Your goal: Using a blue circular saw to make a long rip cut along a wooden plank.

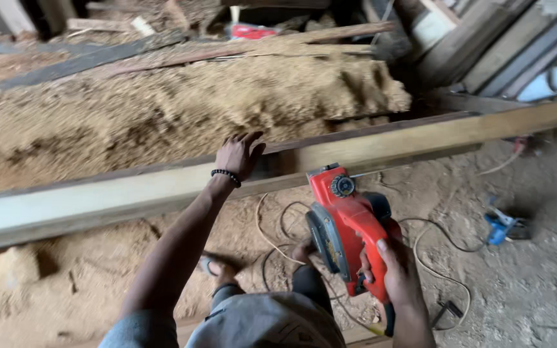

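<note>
**A:** On the long wooden beam [162, 187], which runs across the view from the lower left to the upper right, what do you see?

**B:** The left hand [238, 154] lies on top of it, about at the middle of its length. The fingers are spread and flat on the wood; they press on it and do not close around anything. On the wrist there is a bracelet of dark beads [226, 174].

**A:** And the other hand?

**B:** The right hand [394, 270] grips the handle of a red electric planer [346, 225]. The fingers are wrapped tight around the handle. The planer is in the air on the near side of the beam, tilted, with its front end just beside the beam's near edge. I cannot tell if it touches the wood.

**A:** What is around the person?

**B:** Behind the beam there is a big heap of wood shavings [182, 109], and more shavings cover the ground in front. A light cable [275, 229] lies in loops on the ground under the planer. To the right, well apart from the hands, a small blue tool [503, 227] lies on the floor. At the upper right some planks [485, 45] lean together. Below, the person's knees in grey trousers [265, 319] show, and one foot in a sandal [214, 265].
</note>
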